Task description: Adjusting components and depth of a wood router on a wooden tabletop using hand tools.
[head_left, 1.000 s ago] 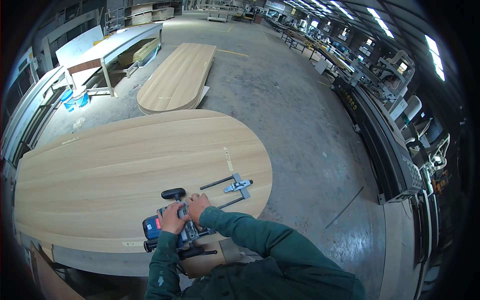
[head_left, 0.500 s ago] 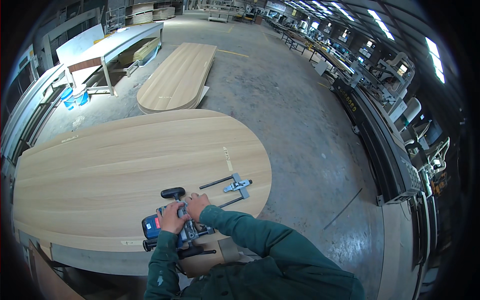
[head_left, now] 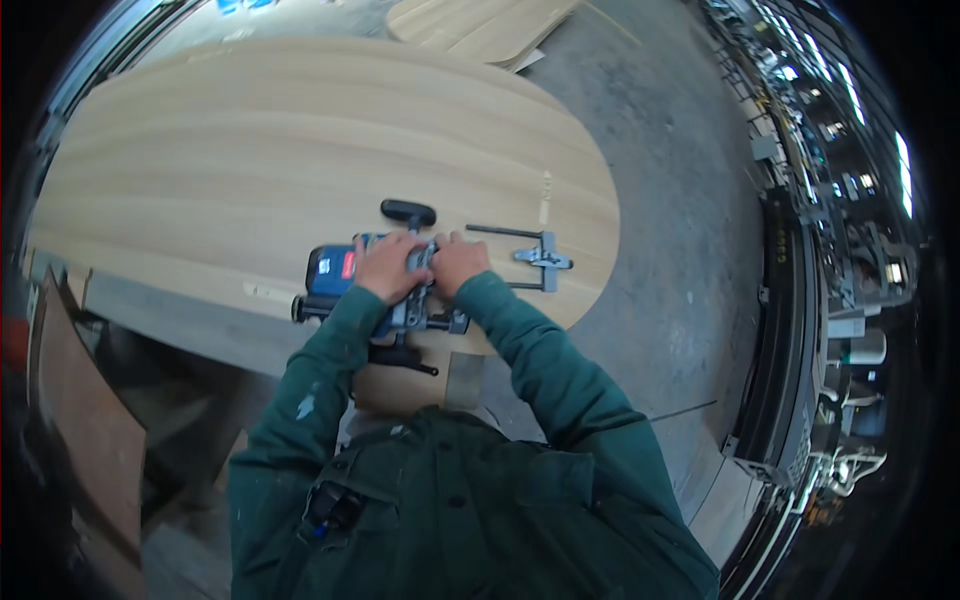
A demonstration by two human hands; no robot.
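A blue and black plunge router (head_left: 330,270) lies on its side near the front edge of a large oval wooden tabletop (head_left: 300,140). Its black handles stick out on the far and near sides. My left hand (head_left: 388,265) is wrapped over the router's body. My right hand (head_left: 460,262) is closed at the router's metal base, with the fingertips bent in; what they pinch there, if anything, is hidden. Just right of my right hand, a metal edge guide (head_left: 547,262) with two rods rests apart on the wood.
Another stack of rounded wooden panels (head_left: 480,28) lies beyond the tabletop. A long black machine (head_left: 770,330) runs along the right side. Brown boards (head_left: 90,420) lean at the lower left, and a cardboard piece (head_left: 405,385) is at the table's front edge.
My view has tipped down toward the table, so everything sits higher and further right in the picture. Both hands stay at the router, and the edge guide still lies beside it.
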